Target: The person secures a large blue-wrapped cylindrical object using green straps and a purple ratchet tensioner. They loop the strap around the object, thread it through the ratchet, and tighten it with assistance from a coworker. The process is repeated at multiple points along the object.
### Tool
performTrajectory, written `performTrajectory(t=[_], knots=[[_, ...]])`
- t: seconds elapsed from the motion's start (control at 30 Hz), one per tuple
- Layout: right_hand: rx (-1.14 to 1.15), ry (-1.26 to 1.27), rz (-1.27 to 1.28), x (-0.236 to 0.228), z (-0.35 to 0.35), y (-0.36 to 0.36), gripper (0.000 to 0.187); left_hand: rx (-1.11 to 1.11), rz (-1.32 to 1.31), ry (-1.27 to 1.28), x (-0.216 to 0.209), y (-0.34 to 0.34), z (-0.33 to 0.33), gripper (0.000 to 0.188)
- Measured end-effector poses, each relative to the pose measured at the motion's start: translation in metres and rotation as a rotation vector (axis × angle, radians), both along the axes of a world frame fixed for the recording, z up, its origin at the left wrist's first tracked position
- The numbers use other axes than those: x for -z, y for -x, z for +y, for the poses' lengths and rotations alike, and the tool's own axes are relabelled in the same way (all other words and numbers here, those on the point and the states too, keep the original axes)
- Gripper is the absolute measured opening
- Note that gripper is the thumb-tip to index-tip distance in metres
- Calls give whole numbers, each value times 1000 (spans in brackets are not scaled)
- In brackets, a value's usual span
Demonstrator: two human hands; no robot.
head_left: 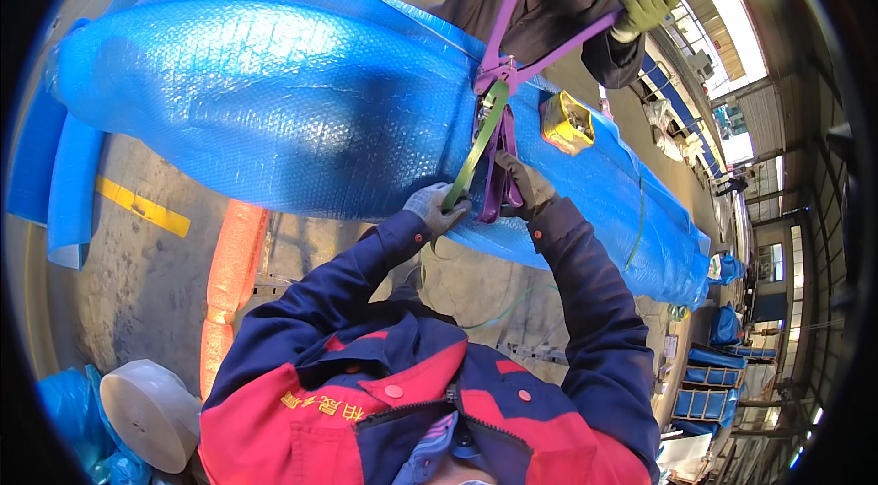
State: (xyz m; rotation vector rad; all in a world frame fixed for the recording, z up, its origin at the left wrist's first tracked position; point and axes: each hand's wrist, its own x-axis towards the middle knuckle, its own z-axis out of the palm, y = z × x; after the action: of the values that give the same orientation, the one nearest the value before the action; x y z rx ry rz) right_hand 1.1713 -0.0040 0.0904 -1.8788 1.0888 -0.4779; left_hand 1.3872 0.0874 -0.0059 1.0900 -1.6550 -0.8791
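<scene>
Gripping: both gloved hands are closed at the near flank of a long blue bubble-wrapped bundle (274, 110), close together and just past the person's chest.
Left hand (435, 208): fingers curled shut around the lower end of a green strap (477, 148), pinching it against the wrap.
Right hand (523, 188): closed on the purple handles of a strapping tool (495, 169) that hangs down the side of the bundle; how tightly it squeezes cannot be told.
Strap: runs up and slightly right from the left hand, over the curve of the bundle, to the purple tool head (498, 73) on top.
Bundle axis: its length lies across the view from upper left to lower right, so the strap crosses it nearly square.
Nearer hand: the left hand is on the strap itself; the right is just beside it, touching only the tool.
Direction from hands: the strap and tool head lie up and away from both hands, toward the far side of the bundle.
Co-worker: a second person's green-gloved hand (643, 5) holds a purple bar on the far side, well apart from the near hands.
Nearby: a yellow spool (567, 122) sits on the bundle just right of the tool; a white roll (146, 412) lies on the floor at lower left.
</scene>
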Motion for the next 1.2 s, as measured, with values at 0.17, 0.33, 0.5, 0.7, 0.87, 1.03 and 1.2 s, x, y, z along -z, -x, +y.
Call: performTrajectory(t=[0.17,0.33,0.5,0.7,0.87,1.03,1.2], knots=[[500,-779,-423,-10,11,-25,45,-65,90,65,-8,-19,-24,21],[176,82,-94,-13,20,-31,43,85,189,-185,11,-27,-40,24],[553,-616,-200,-25,20,-36,37,124,245,-235,13,-32,-43,26],[615,-650,-142,-14,12,-26,33,218,481,-450,-6,-42,-38,26],[516,-494,22,12,4,-10,33,151,562,-554,-14,-34,-44,32],[571,-512,-92,17,9,-14,37,279,590,-847,-32,-1,-53,50],[622,-459,-189,2,19,-25,44,345,312,-734,-59,15,-65,67]])
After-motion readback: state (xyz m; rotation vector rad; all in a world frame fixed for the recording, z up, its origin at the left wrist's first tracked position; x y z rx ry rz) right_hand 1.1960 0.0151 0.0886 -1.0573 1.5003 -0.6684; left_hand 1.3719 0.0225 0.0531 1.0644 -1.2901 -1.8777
